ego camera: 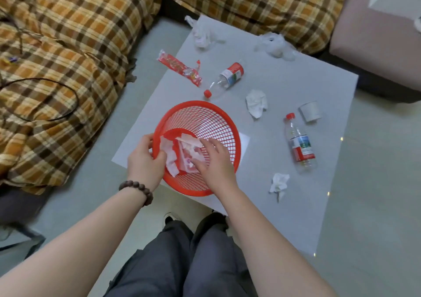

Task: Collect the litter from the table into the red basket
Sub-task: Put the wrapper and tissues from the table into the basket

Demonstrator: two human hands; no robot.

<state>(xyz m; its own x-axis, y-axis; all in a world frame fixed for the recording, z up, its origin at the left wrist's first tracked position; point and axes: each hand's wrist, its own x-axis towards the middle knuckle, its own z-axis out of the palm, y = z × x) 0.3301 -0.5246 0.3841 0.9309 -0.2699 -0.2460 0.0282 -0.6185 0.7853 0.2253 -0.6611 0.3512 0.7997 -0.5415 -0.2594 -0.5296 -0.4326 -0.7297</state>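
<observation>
The red mesh basket stands on the grey table near its front-left corner. My left hand grips the basket's left rim, thumb inside. My right hand hovers over the basket's mouth with its fingers spread. Inside lie a white tissue and a red-and-white wrapper. On the table lie a long red wrapper, two clear bottles with red caps, two crumpled tissues, a tipped paper cup and two crumpled plastic bags.
A plaid-covered sofa wraps the table's left and far sides, with a black cable lying on it. A grey-pink stool stands at the far right. My legs in dark trousers are at the table's front edge.
</observation>
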